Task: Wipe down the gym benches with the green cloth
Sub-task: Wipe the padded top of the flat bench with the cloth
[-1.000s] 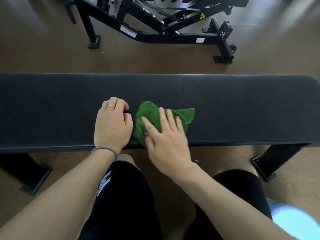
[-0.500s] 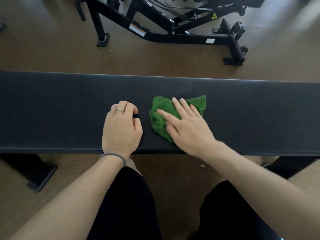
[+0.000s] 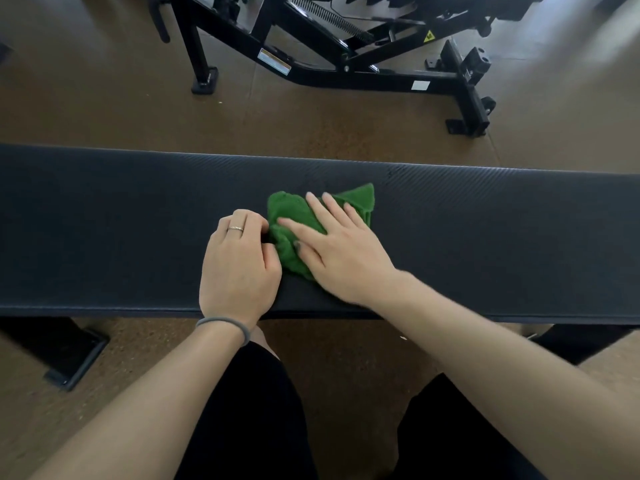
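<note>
A long black padded bench (image 3: 485, 237) runs across the view from left to right. A crumpled green cloth (image 3: 289, 216) lies on its middle. My right hand (image 3: 341, 249) rests flat on the cloth with its fingers spread, pressing it onto the pad. My left hand (image 3: 239, 265) sits on the pad just left of the cloth, fingers curled under and knuckles touching the cloth's edge. It wears a ring, and a grey band circles that wrist.
A second black bench frame (image 3: 346, 67) stands on the brown floor beyond the pad. The flat bench's black feet (image 3: 74, 355) show below its near edge at left and right. My knees in black shorts are close under the near edge.
My right hand has slid the cloth right and away from me, then back left until it touches my left hand. The left hand has stayed in place.
</note>
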The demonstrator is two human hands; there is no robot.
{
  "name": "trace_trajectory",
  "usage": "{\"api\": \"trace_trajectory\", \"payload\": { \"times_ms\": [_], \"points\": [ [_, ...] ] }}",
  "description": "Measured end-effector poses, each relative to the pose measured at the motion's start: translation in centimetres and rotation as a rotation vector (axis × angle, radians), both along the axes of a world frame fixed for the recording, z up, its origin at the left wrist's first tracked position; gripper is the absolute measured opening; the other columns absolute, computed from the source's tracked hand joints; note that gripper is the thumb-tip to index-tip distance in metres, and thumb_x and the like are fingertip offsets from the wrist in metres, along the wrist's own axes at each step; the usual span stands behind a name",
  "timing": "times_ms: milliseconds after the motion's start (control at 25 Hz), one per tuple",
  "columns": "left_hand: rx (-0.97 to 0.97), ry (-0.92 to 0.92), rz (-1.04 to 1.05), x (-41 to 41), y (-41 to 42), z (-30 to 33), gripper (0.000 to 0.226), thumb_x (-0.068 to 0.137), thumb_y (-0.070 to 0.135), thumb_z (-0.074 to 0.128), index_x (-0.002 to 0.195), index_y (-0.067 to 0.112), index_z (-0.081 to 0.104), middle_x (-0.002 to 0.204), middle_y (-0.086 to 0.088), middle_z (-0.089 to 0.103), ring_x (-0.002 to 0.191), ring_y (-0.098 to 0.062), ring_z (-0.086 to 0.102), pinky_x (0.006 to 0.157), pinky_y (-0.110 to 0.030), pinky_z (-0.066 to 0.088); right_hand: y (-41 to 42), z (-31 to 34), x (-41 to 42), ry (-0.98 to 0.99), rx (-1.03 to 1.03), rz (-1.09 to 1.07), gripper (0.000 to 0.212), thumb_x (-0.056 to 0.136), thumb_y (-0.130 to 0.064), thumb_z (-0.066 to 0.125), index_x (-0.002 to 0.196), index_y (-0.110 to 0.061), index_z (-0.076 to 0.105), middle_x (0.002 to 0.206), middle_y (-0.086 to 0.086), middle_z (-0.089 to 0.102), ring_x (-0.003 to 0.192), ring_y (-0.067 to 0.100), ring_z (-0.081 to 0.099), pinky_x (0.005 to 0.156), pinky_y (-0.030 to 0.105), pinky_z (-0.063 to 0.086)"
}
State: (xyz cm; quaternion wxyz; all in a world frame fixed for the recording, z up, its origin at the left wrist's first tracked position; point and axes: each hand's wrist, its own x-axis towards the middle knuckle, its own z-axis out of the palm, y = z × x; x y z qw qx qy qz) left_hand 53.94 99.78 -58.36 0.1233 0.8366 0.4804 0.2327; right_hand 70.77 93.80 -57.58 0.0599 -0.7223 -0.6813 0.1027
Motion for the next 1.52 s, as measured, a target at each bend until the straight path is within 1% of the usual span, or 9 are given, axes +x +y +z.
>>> {"api": "trace_trajectory", "payload": {
  "times_ms": [200, 360, 560, 760, 880, 1040, 1160, 1320, 1520],
  "points": [
    [-0.002, 0.003, 0.007, 0.0, 0.1, -0.2, 0.018, 0.086, 0.006, 0.053, 0.102, 0.011, 0.060, 0.105, -0.003, 0.059, 0.099, -0.024, 0.052, 0.086, -0.041, 0.048, 8.3, -0.5, 3.4, -0.008, 0.007, -0.069, 0.050, 0.109, -0.047, 0.026, 0.159, -0.044, 0.031, 0.171, 0.010, 0.022, 0.158, 0.031, 0.016, 0.127, 0.046, 0.013],
    [-0.018, -0.001, 0.017, -0.1, -0.1, 0.0, 0.016, 0.088, 0.008, 0.054, 0.102, 0.012, 0.060, 0.107, -0.003, 0.061, 0.100, -0.023, 0.053, 0.085, -0.040, 0.049, 6.3, -1.0, 11.8, -0.063, 0.111, -0.329, 0.056, 0.103, -0.044, 0.026, 0.153, -0.030, 0.048, 0.152, 0.016, 0.051, 0.140, 0.035, 0.042, 0.117, 0.045, 0.029],
    [-0.008, -0.004, 0.030, 0.0, -0.2, -0.1, 0.015, 0.089, 0.011, 0.052, 0.102, 0.013, 0.059, 0.107, -0.003, 0.061, 0.100, -0.022, 0.054, 0.086, -0.037, 0.048, 4.6, -0.9, 11.4, 0.004, -0.017, -0.668, 0.054, 0.107, -0.040, 0.025, 0.160, -0.033, 0.031, 0.169, 0.016, 0.022, 0.158, 0.034, 0.011, 0.128, 0.051, 0.005],
    [0.031, 0.015, 0.009, 0.1, -0.1, -0.1, 0.019, 0.085, 0.011, 0.047, 0.099, 0.012, 0.059, 0.103, -0.003, 0.059, 0.097, -0.025, 0.051, 0.083, -0.041, 0.047, 5.6, -1.0, -1.0, 0.003, 0.078, -0.266, 0.052, 0.107, -0.042, 0.030, 0.159, -0.039, 0.031, 0.171, 0.012, 0.019, 0.158, 0.034, 0.012, 0.128, 0.052, 0.008],
    [0.015, 0.015, 0.008, 0.0, -0.1, -0.1, 0.016, 0.085, 0.007, 0.053, 0.099, 0.012, 0.059, 0.104, -0.003, 0.059, 0.098, -0.024, 0.051, 0.085, -0.041, 0.047, 4.5, -0.7, 1.1, 0.024, 0.088, -0.100, 0.050, 0.109, -0.045, 0.029, 0.159, -0.041, 0.033, 0.171, 0.008, 0.022, 0.158, 0.029, 0.015, 0.128, 0.047, 0.011],
    [-0.023, 0.010, 0.023, 0.1, 0.0, 0.1, 0.015, 0.087, 0.007, 0.053, 0.100, 0.013, 0.059, 0.105, -0.001, 0.060, 0.098, -0.023, 0.052, 0.086, -0.041, 0.049, 7.7, -0.8, 9.7, -0.029, 0.044, -0.304, 0.051, 0.108, -0.044, 0.025, 0.155, -0.034, 0.042, 0.156, 0.013, 0.048, 0.145, 0.033, 0.040, 0.123, 0.050, 0.023],
    [-0.033, 0.007, 0.025, 0.1, -0.2, 0.2, 0.015, 0.087, 0.007, 0.054, 0.100, 0.013, 0.060, 0.106, -0.001, 0.061, 0.099, -0.022, 0.053, 0.086, -0.041, 0.050, 10.3, -0.7, 10.2, 0.007, -0.034, -0.438, 0.049, 0.108, -0.043, 0.020, 0.142, -0.028, 0.052, 0.136, 0.015, 0.062, 0.127, 0.038, 0.054, 0.116, 0.052, 0.028],
    [-0.010, 0.009, 0.026, -0.1, -0.3, 0.0, 0.016, 0.087, 0.010, 0.050, 0.100, 0.013, 0.059, 0.106, -0.001, 0.060, 0.099, -0.023, 0.053, 0.086, -0.042, 0.049, 5.1, -0.9, 5.2, 0.006, 0.028, -0.400, 0.051, 0.108, -0.043, 0.027, 0.158, -0.037, 0.036, 0.164, 0.016, 0.033, 0.153, 0.035, 0.024, 0.126, 0.054, 0.011],
    [0.015, 0.001, 0.018, 0.1, -0.1, -0.1, 0.021, 0.085, 0.015, 0.045, 0.100, 0.013, 0.060, 0.105, -0.001, 0.060, 0.098, -0.024, 0.053, 0.085, -0.041, 0.048, 0.4, -0.5, 4.2, -0.005, 0.021, -0.131, 0.050, 0.109, -0.047, 0.024, 0.159, -0.045, 0.028, 0.172, 0.007, 0.016, 0.159, 0.029, 0.010, 0.128, 0.052, 0.010]
  ]
}}
